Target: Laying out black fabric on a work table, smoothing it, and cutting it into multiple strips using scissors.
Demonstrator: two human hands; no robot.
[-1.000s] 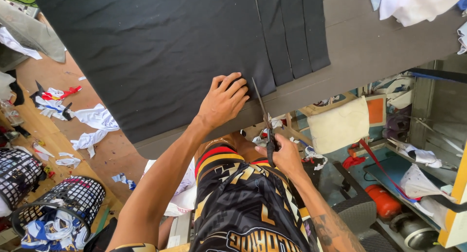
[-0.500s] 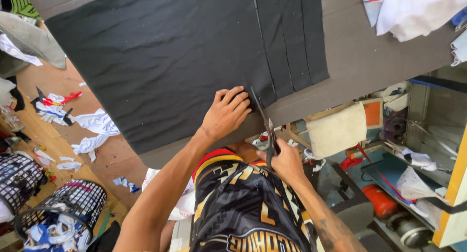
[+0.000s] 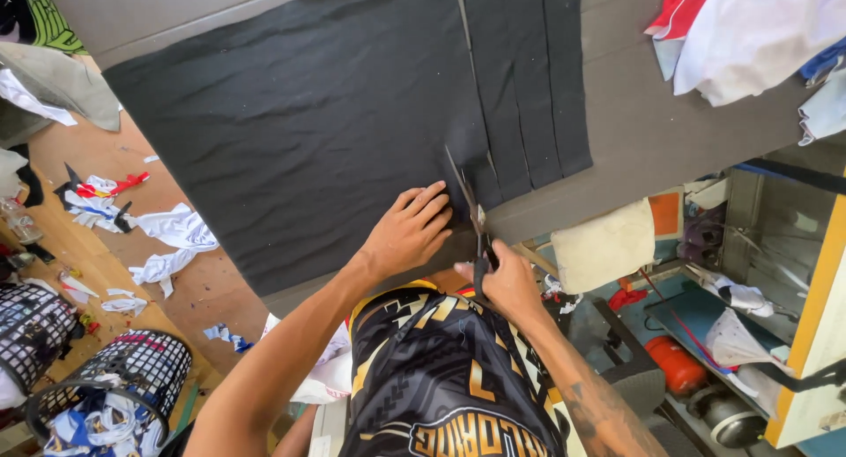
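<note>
Head view, looking down over a grey bench [image 3: 670, 131]. A large sheet of black fabric [image 3: 300, 131] lies flat on it, reaching the near edge. Left hand [image 3: 407, 234] is open, palm down, fingers spread and pressed on the fabric just left of the cut line. Right hand [image 3: 502, 281] is closed around the handles of a pair of scissors [image 3: 471, 219] at the near bench edge; blades are parted and point away from the body, entered into the fabric edge beside the left fingertips. To the right of the scissors, narrow black strips [image 3: 529, 87] lie side by side, separated from the main sheet by long straight cuts running toward the far side. A heap of white, red and blue cloth [image 3: 749, 34] sits at the far right corner of the bench. On the floor to the left: scattered white and coloured scraps [image 3: 172, 237] and two black wire baskets [image 3: 123, 378] holding cloth pieces. Below the bench on the right, a cream-coloured cloth [image 3: 604, 245] hangs, with a red cylinder [image 3: 674, 364] lower down among other clutter.
</note>
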